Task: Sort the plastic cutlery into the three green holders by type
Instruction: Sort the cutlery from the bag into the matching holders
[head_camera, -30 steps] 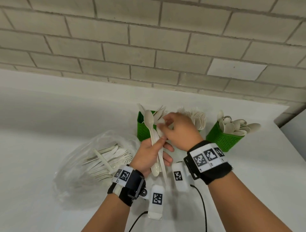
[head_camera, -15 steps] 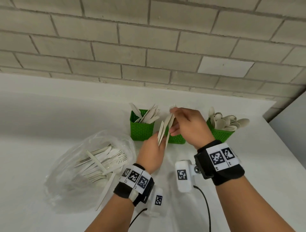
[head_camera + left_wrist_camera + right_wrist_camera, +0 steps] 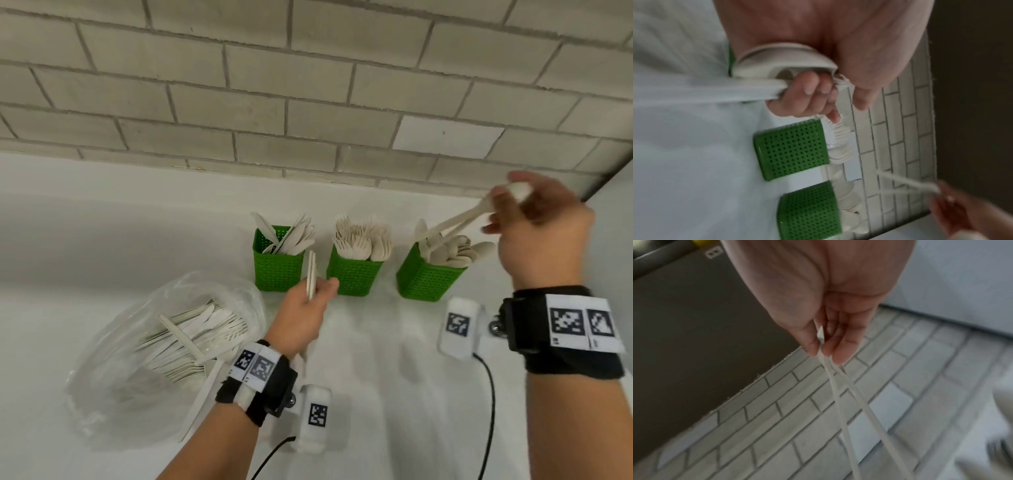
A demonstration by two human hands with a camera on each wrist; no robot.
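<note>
I watch a person sorting plastic cutlery on a white counter [image 3: 102, 240] against a brick wall. The right hand [image 3: 544, 236] pinches the handle ends of two spoons [image 3: 452, 224] between thumb and fingertips [image 3: 838, 356], the bowls pointing down and away from that hand into the spoon holder [image 3: 428, 277], the holder nearest it and already crowded with spoons. The left hand [image 3: 301, 318] is closed around a small bunch of cutlery [image 3: 311, 274] held upright; from the wrist camera I make out fork tines past its fingers and a rounded end near the palm, so I cannot tell exactly what the bunch is made of. Just beyond this hand stand the knife holder [image 3: 277, 267] and the fork holder [image 3: 354, 274], and to its outer side lies a clear bag [image 3: 144, 359] with more unsorted pieces inside.

The step in hand, as I judge it, is dropping the two spoons into their holder. The next move calls for letting the pinch go once the bowls are well down among the others, so neither spoon tips out over the rim, then bringing the right hand back across to pull the next type from the left hand's bunch
</note>
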